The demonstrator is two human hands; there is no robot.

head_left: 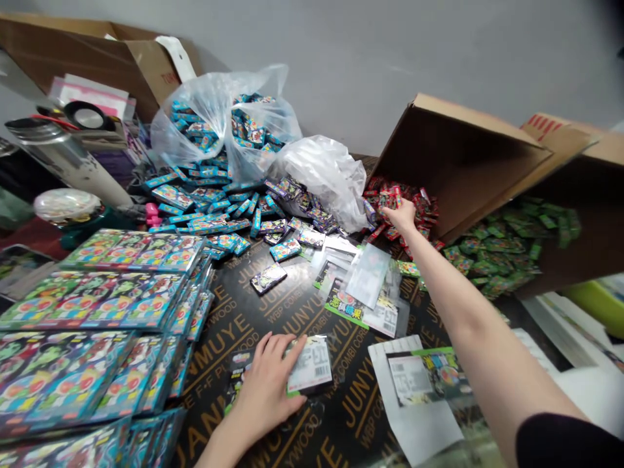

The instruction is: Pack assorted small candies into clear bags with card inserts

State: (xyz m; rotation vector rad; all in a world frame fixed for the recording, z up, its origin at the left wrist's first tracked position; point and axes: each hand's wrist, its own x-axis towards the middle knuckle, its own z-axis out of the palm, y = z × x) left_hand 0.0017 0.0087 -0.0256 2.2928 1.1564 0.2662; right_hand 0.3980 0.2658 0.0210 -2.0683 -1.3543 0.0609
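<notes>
Printed plywood bench (pixel 302 305) against a grey wall, with one hand on a bagged card and the other in a heap of small packs.

Left hand (pixel 267 383) lies flat with fingers spread, its grip released, pressing on a clear bagged card (pixel 309 367) that shows a barcode label just right of the fingertips. Right hand (pixel 402 216) reaches far forward into the red packs (pixel 419 201) spilling from a tipped cardboard box (pixel 463 149). The fingers touch the heap, but whether the grip is clenched on a pack cannot be told. Green packs (pixel 507 247) lie right of that grip, and loose clear sleeves (pixel 365 279) lie between the two hands. Blue packs (pixel 209 195) spill from a plastic bag (pixel 214 104) beyond the left grip, with stacked blue cards (pixel 97 305) to its left.
</notes>
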